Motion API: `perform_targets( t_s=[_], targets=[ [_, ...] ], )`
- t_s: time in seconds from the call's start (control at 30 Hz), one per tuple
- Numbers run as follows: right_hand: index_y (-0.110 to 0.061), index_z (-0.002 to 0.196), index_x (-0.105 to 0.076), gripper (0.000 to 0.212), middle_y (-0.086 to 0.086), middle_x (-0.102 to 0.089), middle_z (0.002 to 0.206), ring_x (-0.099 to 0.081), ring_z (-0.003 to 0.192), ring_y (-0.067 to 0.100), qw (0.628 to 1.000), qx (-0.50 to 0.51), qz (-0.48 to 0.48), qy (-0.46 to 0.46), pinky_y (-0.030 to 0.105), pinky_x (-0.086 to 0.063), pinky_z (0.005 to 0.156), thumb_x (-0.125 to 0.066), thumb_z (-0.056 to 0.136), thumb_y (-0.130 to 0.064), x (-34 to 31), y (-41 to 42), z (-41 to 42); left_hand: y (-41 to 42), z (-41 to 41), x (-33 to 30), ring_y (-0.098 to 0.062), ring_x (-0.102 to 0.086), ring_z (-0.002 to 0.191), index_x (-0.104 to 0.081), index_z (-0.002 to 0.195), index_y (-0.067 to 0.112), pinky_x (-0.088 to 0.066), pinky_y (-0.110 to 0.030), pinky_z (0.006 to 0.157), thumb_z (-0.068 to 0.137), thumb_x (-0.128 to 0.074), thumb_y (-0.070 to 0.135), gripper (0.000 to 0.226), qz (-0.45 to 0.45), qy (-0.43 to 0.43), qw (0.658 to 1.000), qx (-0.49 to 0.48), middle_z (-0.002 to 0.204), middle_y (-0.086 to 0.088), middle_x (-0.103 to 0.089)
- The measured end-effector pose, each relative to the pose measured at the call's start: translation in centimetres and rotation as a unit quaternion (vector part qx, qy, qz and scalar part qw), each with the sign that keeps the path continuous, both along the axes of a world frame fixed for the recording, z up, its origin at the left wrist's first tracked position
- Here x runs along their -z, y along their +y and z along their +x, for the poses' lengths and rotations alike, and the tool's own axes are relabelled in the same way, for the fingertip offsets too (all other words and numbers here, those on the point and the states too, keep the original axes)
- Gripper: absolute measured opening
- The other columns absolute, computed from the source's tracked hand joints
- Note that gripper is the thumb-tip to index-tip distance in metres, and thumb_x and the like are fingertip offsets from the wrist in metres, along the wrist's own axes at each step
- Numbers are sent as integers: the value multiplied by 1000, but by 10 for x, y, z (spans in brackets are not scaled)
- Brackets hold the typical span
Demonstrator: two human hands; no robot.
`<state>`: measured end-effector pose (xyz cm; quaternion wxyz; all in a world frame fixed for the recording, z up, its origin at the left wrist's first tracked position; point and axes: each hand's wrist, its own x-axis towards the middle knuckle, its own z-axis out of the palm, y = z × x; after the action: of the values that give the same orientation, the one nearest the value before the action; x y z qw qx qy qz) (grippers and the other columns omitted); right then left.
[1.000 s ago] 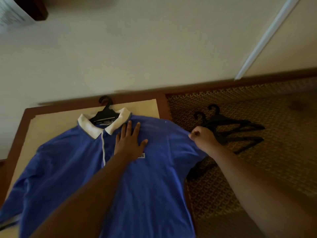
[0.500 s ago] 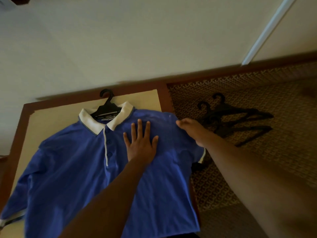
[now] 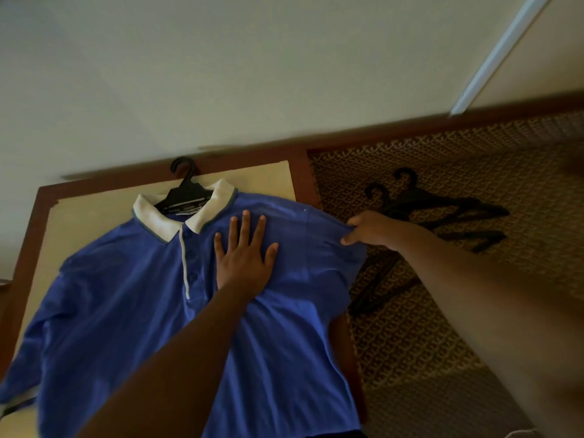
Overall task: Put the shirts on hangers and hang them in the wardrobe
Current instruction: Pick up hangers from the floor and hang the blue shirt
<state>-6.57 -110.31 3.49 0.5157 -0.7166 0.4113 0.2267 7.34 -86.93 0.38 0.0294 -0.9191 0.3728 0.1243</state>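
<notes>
While the blue shirt (image 3: 132, 311) lies flat on the table (image 3: 28, 235) with a black hanger (image 3: 185, 196) in its collar, we press our left hand (image 3: 245, 257) spread on its chest; our right hand (image 3: 368, 230) pinches its shoulder seam beside spare hangers (image 3: 442, 210).

A blue polo shirt (image 3: 132, 311) with a white collar lies face up, spread flat on a cream-topped table, its right sleeve hanging over the table edge. A black hanger (image 3: 185, 192) sits inside the neck, hook poking out past the collar. More black hangers (image 3: 436, 210) lie piled on the patterned carpet beside it
</notes>
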Motion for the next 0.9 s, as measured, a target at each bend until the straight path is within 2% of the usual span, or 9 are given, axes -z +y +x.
perform_targets(
  t_s=[0.07,0.13,0.2,0.27,0.33,0.5,0.73,0.83,0.9],
  targets=[
    [-14,81,-62,19,5,-60,90,-59,102,28,994,-43,-81,52,30,-44,79,-74,83,-28,-7,-13,-9,0,0,1,-21,21,145,22,146,35,11,-50,116,93,-7,65,67,3,0,1000,-1,157,1,24],
    [-21,75,-54,28,6,-55,97,-50,114,31,965,-87,-213,125,41,-37,95,-64,87,-44,-15,-27,-18,0,0,2,-21,21,145,21,147,35,11,-50,116,93,-7,64,68,8,2,1000,0,157,1,25],
    [-20,90,-60,24,9,-53,117,-41,123,33,929,-42,-339,145,48,-30,103,-55,93,-44,-21,-28,-29,-1,-2,-1,-22,21,145,19,148,32,10,-50,116,93,-7,63,68,6,0,1000,1,158,-1,24],
    [-17,108,-60,20,12,-49,125,-45,120,32,912,90,-396,61,45,-37,98,-53,95,-31,-21,-8,-45,3,-15,-7,-21,23,144,16,150,29,12,-47,117,95,-7,60,68,-13,-9,1000,-8,158,-2,23],
    [-10,110,-60,21,15,-54,121,-54,110,31,920,187,-344,-18,37,-44,87,-49,96,-22,-20,35,-63,16,-43,-13,-17,25,142,11,151,28,14,-43,117,95,-7,60,67,-58,3,998,-32,159,-2,20],
    [1,103,-65,56,22,-65,109,-60,104,36,979,55,-197,3,35,-44,86,-36,100,-48,-18,156,-85,65,-130,-9,-21,5,145,-14,152,23,8,-45,116,90,-6,59,72,-69,18,995,-75,159,-5,-5],
    [-3,76,-55,23,19,-61,92,-60,100,36,975,135,-173,-29,33,-39,72,-47,95,-13,-10,167,-94,84,-135,-8,-19,14,147,6,152,23,10,-41,118,80,15,60,82,-37,31,996,-79,160,-2,12],
    [1,99,-64,44,21,-67,103,-63,97,37,973,150,-176,-18,42,-51,86,-38,101,-34,-6,182,-95,91,-135,-15,-16,14,147,4,153,22,10,-38,119,78,16,60,85,-58,58,993,-84,161,-1,10],
    [1,93,-67,60,21,-69,94,-66,88,37,970,174,-164,-38,42,-54,81,-35,99,-50,-5,193,-92,99,-137,-19,-15,16,146,3,153,22,14,-37,118,79,16,60,84,-65,54,992,-91,160,-1,11]
  ],
)
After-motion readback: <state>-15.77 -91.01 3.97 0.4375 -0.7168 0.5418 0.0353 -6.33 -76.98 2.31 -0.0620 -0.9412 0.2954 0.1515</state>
